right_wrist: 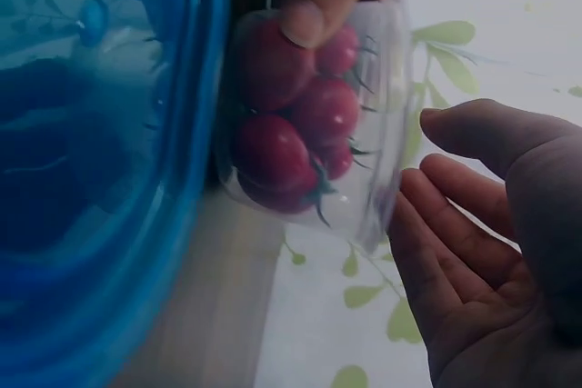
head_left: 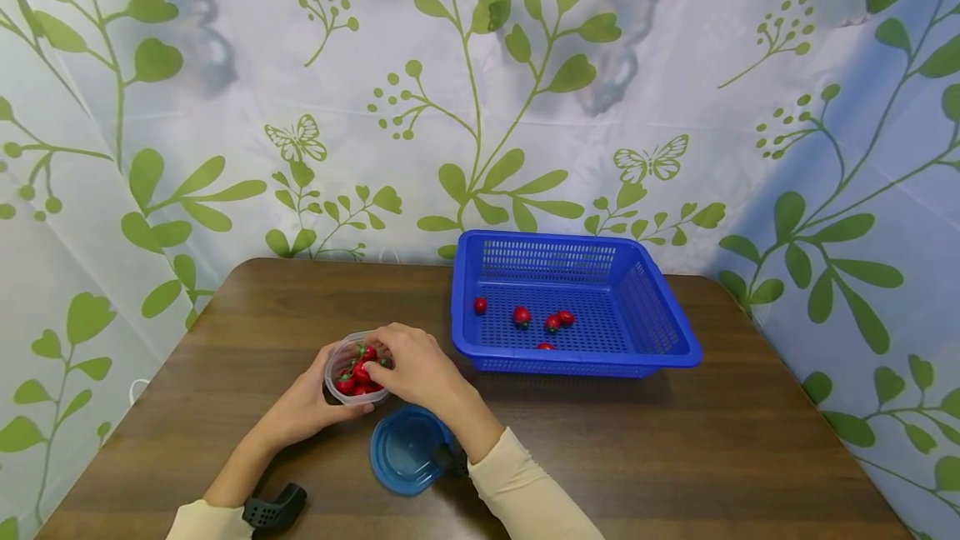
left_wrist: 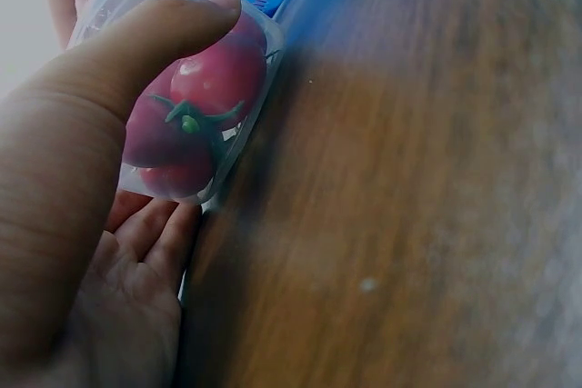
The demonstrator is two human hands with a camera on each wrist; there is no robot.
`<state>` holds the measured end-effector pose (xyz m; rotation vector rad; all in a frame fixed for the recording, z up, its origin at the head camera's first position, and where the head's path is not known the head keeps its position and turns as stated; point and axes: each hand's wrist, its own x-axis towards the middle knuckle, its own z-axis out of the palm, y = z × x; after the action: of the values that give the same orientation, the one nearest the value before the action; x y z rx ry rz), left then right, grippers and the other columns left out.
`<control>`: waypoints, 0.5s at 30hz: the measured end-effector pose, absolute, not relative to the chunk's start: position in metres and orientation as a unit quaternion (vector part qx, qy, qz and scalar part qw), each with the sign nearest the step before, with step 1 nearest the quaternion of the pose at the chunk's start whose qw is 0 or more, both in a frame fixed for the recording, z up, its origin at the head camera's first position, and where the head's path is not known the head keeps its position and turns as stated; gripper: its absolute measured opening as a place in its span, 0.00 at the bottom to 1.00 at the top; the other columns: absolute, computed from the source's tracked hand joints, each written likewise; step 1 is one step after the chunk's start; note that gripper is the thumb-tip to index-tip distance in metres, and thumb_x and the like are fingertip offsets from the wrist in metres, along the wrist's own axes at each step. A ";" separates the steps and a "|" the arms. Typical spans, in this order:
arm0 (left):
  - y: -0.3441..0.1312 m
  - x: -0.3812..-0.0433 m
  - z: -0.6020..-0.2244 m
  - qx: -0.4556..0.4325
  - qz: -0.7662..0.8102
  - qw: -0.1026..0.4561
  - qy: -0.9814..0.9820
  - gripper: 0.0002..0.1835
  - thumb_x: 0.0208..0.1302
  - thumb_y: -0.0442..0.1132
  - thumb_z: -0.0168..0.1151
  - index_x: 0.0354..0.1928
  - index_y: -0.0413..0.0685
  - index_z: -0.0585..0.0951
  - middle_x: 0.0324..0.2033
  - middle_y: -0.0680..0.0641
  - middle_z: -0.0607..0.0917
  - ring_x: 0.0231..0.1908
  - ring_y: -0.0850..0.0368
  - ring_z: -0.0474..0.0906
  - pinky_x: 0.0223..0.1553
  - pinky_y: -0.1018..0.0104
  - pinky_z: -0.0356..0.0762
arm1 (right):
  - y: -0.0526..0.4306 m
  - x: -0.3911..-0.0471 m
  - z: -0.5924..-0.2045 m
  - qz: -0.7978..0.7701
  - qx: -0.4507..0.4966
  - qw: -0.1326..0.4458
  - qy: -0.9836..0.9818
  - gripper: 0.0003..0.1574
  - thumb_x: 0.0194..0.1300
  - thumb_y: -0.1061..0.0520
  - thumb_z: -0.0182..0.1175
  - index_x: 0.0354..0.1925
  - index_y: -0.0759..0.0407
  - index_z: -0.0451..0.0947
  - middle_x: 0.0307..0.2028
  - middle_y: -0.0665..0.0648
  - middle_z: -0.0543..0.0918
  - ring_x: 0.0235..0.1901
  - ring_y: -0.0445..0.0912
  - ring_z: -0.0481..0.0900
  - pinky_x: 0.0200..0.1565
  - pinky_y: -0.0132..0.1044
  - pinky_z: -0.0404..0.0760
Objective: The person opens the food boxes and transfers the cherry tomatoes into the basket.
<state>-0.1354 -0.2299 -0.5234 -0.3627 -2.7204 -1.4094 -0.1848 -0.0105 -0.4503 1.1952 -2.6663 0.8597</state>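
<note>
Blue lid (head_left: 405,450) toward bench's (head_left: 637,457) front edge; nearer its left edge, tub (right_wrist: 386,156) of tomatoes (right_wrist: 273,147), gripped by left fingers (left_wrist: 173,243). Right fingers (right_wrist: 464,233) parted, empty. Spill possible from slackened left grip.

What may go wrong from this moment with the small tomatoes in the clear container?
The clear container has no lid on, so its tomatoes might roll out if the left hand tilts it. The right hand, at the opening, could knock one loose. The blue lid lies close by the right wrist and might get pushed.
</note>
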 end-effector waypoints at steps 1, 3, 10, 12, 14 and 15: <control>-0.230 -0.135 -0.523 -0.119 -0.456 0.029 -0.882 0.52 0.57 0.53 0.79 0.75 0.48 0.58 0.66 0.41 0.75 0.62 0.46 0.77 0.58 0.69 0.76 | -0.012 -0.184 -0.451 0.277 0.392 0.045 -0.876 0.19 0.69 0.51 0.69 0.56 0.54 0.84 0.47 0.52 0.87 0.45 0.43 0.86 0.47 0.28 0.82; -0.230 -0.136 -0.523 -0.119 -0.453 0.032 -0.883 0.52 0.56 0.53 0.79 0.75 0.48 0.58 0.67 0.41 0.75 0.62 0.46 0.77 0.58 0.69 0.76 | -0.014 -0.183 -0.452 0.270 0.392 0.039 -0.879 0.19 0.69 0.50 0.69 0.56 0.54 0.84 0.47 0.52 0.87 0.45 0.44 0.86 0.47 0.28 0.82; -0.230 -0.136 -0.523 -0.124 -0.451 0.032 -0.884 0.53 0.57 0.52 0.79 0.76 0.47 0.57 0.67 0.41 0.75 0.62 0.46 0.78 0.58 0.71 0.76 | -0.020 -0.179 -0.455 0.259 0.387 0.038 -0.884 0.17 0.69 0.51 0.69 0.54 0.54 0.85 0.47 0.51 0.87 0.43 0.40 0.85 0.47 0.29 0.83; -0.230 -0.135 -0.523 -0.124 -0.454 0.031 -0.882 0.53 0.57 0.52 0.79 0.76 0.47 0.56 0.66 0.40 0.75 0.61 0.46 0.78 0.57 0.71 0.76 | -0.022 -0.179 -0.456 0.255 0.386 0.040 -0.886 0.17 0.69 0.51 0.69 0.53 0.54 0.85 0.47 0.50 0.87 0.42 0.37 0.84 0.46 0.27 0.82; -0.230 -0.136 -0.523 -0.125 -0.455 0.030 -0.881 0.53 0.57 0.52 0.79 0.76 0.48 0.56 0.66 0.40 0.75 0.61 0.46 0.78 0.56 0.72 0.77 | -0.024 -0.179 -0.456 0.254 0.386 0.040 -0.886 0.16 0.69 0.52 0.69 0.53 0.54 0.85 0.47 0.49 0.87 0.40 0.36 0.83 0.45 0.25 0.82; -0.231 -0.136 -0.523 -0.125 -0.455 0.029 -0.881 0.52 0.58 0.52 0.79 0.76 0.48 0.56 0.66 0.40 0.75 0.60 0.46 0.78 0.56 0.72 0.77 | -0.025 -0.178 -0.457 0.252 0.385 0.040 -0.887 0.16 0.69 0.51 0.69 0.53 0.53 0.85 0.46 0.49 0.87 0.40 0.36 0.83 0.45 0.25 0.82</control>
<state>-0.1358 -0.2305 -0.5232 -0.3850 -2.7175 -1.4036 -0.1784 -0.0248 -0.4567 1.1804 -2.7175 0.7724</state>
